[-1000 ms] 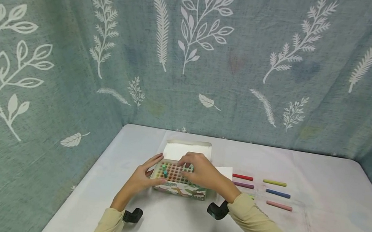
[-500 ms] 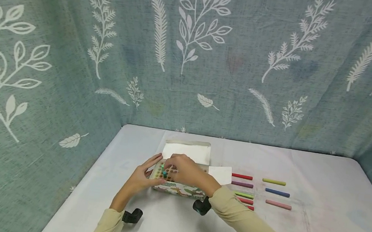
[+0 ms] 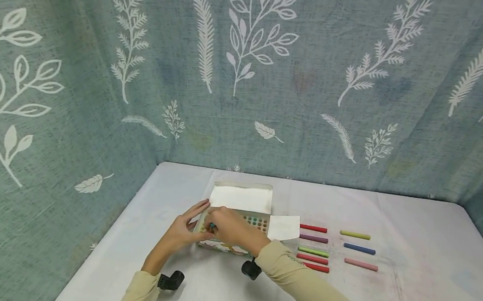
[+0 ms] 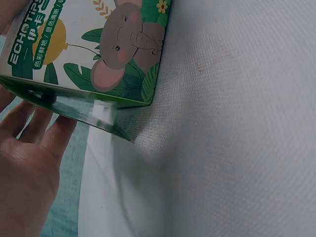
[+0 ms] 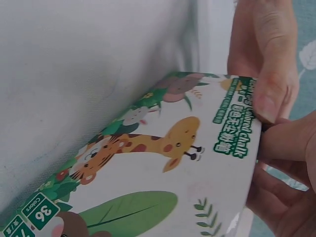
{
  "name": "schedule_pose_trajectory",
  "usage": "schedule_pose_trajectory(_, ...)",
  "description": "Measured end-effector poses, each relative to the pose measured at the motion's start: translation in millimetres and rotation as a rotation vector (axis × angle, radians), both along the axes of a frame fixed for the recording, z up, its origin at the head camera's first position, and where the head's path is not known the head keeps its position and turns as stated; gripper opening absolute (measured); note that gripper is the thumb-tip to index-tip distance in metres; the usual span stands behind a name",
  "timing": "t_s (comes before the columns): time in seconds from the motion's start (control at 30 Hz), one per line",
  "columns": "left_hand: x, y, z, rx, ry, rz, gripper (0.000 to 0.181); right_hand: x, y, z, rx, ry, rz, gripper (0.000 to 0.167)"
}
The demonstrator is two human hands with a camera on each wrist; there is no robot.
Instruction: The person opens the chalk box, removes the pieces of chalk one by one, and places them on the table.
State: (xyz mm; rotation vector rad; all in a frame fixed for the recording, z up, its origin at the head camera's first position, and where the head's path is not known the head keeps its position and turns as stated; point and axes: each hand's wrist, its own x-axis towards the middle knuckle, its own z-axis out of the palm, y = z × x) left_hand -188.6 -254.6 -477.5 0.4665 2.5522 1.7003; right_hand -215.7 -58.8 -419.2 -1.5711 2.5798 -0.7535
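A chalk box (image 3: 230, 248) printed with cartoon animals stands on the white table, its top open on rows of coloured chalk ends. My left hand (image 3: 178, 235) grips its left end. The thumb lies at the front and the other fingers (image 4: 57, 136) are against the end and back. Over the box's left part, my right hand (image 3: 233, 226) pinches a teal chalk stick (image 3: 212, 226) that stands above the rows. In the right wrist view the right hand (image 5: 291, 163) meets the box's top edge beside the left thumb; the chalk there is hidden.
The raised lid (image 3: 241, 198) leans behind the box, and a white side flap (image 3: 284, 227) sticks out right. Several loose chalk sticks lie right of it, among them a purple stick (image 3: 314, 238), a blue stick (image 3: 359, 249) and a pink stick (image 3: 360, 265). A patterned curtain (image 3: 247, 96) hangs behind.
My right hand has moved left across the box, from its middle right to the raised teal chalk at the left, uncovering the flap and more loose sticks. The left hand has stayed put.
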Motion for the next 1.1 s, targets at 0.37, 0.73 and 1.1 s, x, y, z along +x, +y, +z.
schedule_pose_trajectory(0.37,13.7,10.5,30.9,-0.016,-0.028,-0.015,0.085,0.5,-1,-4.0,-0.009,0.085,-0.032,0.008)
schedule_pose_trajectory(0.73,12.6,10.3,25.2,-0.017,-0.025,-0.006,0.086,-3.4,-4,-3.5,-0.045,0.078,-0.041,0.005)
schedule_pose_trajectory(1.1,2.8,2.1,2.0,-0.039,0.014,0.016,0.086,-3.6,-2,-3.6,-0.118,0.011,-0.057,0.004)
